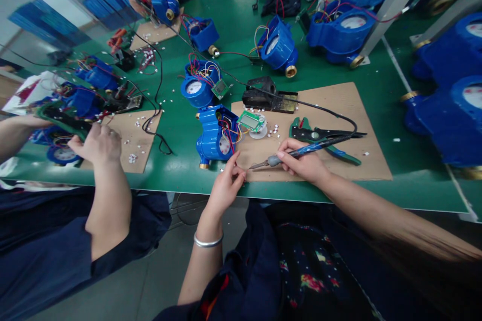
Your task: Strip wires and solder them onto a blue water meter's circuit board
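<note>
— What's over at the left edge of the frame?

— A co-worker's hand [98, 143], fingers curled over a cardboard mat [130, 140], with blue meter parts just beyond it. That hand isn't mine.

— And your own left hand?

— My left hand [226, 185] sits low in the middle, at the near edge of the green table [181, 175]. Thumb and fingers are pinched together on something too small for me to make out, perhaps a thin wire. Just above it lies a blue water meter [213, 138], its coloured wires running right to a small display board [251, 121].

— Your right?

— My right hand [303, 163], right of centre, is closed around a soldering iron [297, 153], held like a pen. Its tip points left, close to my left fingertips, over the brown cardboard sheet [339, 110].

— Anything further right?

— Green-handled wire strippers [324, 138] lie on the cardboard just behind the iron, and the iron's black stand [265, 95] is above, at centre.
</note>
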Available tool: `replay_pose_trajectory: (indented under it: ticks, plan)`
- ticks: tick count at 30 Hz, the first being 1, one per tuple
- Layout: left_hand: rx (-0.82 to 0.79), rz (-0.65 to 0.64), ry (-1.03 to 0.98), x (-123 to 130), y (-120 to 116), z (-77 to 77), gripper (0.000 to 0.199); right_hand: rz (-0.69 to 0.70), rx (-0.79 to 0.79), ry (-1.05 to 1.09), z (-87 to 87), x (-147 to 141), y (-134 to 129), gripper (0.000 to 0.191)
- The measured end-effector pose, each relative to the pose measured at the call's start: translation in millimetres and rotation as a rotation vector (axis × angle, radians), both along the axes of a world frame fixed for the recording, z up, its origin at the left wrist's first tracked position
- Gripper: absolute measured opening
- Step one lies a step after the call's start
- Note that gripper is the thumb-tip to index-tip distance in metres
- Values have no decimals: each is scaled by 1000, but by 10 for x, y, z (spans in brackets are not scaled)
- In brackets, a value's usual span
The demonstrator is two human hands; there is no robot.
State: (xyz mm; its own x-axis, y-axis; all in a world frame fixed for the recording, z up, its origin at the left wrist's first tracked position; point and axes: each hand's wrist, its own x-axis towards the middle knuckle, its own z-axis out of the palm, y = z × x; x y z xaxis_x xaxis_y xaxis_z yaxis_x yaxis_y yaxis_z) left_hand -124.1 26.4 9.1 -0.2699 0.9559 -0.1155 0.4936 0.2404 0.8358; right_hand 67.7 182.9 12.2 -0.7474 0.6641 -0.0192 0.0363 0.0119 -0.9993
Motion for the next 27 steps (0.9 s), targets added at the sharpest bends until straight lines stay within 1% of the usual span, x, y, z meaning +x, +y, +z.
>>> replay_pose_trajectory:
  ticks: [6, 10, 14, 17, 19, 23, 25, 27]
  plan:
    - [8, 9, -26, 5, -5, 2, 59, -34, 8, 23, 11, 12, -4, 20]
    - [26, 29, -57, 17, -20, 11, 56, -82, -21, 99, 10, 31, 9, 21]
    - [50, 56, -75, 30, -49, -29, 53, -118, -29, 164, 4, 50, 36, 21]
    - [97, 82, -155, 67, -67, -32, 51, -127, -28, 219, 12, 69, 42, 19]
    - [127, 104, -218, 113, -73, 15, 48, -115, -16, 254, 29, 87, 35, 20]
    - [158, 109, -278, 214, -60, 170, 43, -87, 109, 298, 101, 115, 8, 22]
    - [170, 80, -299, 249, -33, 225, 46, -95, 195, 338, 160, 109, 10, 20]
    - [184, 62, -274, 274, 12, 254, 50, -128, 278, 364, 228, 89, 37, 18]
